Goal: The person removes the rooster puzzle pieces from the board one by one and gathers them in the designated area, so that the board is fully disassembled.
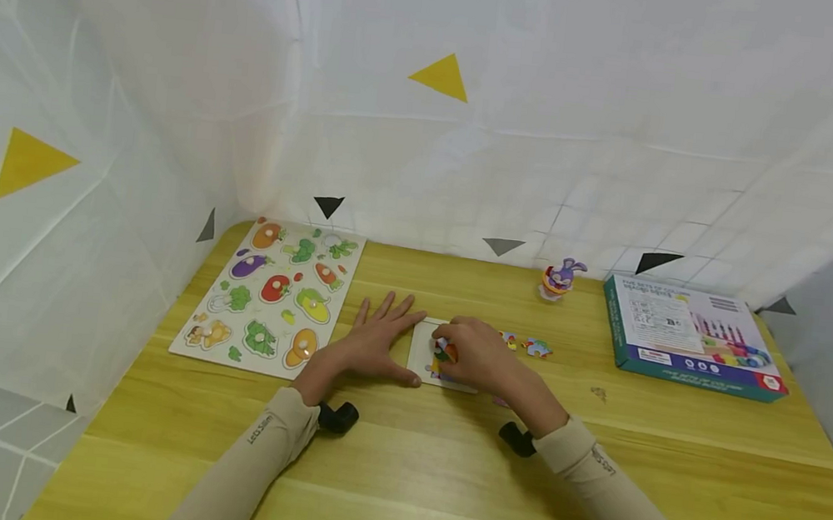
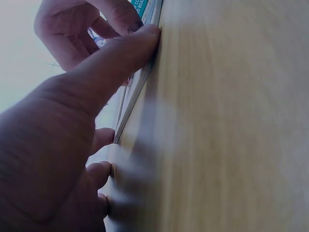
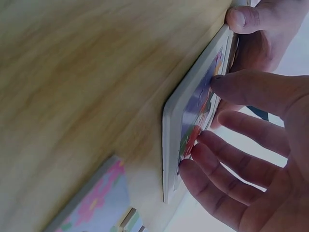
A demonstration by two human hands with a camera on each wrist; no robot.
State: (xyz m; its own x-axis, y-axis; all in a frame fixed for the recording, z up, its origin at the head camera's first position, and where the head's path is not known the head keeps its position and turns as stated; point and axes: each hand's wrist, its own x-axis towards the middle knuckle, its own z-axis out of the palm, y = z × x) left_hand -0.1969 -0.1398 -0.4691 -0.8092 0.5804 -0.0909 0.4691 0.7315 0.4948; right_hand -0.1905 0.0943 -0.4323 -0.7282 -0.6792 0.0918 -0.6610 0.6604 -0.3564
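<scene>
A small jigsaw puzzle with a pale frame (image 1: 419, 348) lies flat in the middle of the wooden table. Colourful jigsaw pieces (image 3: 193, 108) lie inside the frame. My left hand (image 1: 375, 346) is spread palm down at the frame's left side, its thumb (image 2: 140, 43) against the near edge. My right hand (image 1: 478, 356) reaches over the frame from the right. Its thumb and fingertips (image 3: 190, 171) touch the pieces, spaced apart with the fingers lightly bent. Several loose pieces (image 1: 537, 348) sit right of the frame, one with pink flowers (image 3: 99, 195), some partly hidden by that hand.
On the left lies a vegetable peg board (image 1: 280, 268) with its shapes. A purple rabbit toy (image 1: 562, 279) stands at the back. A boxed bead set (image 1: 695, 337) rests on the right. White sheeting (image 1: 432, 178) rises along the table's back and sides.
</scene>
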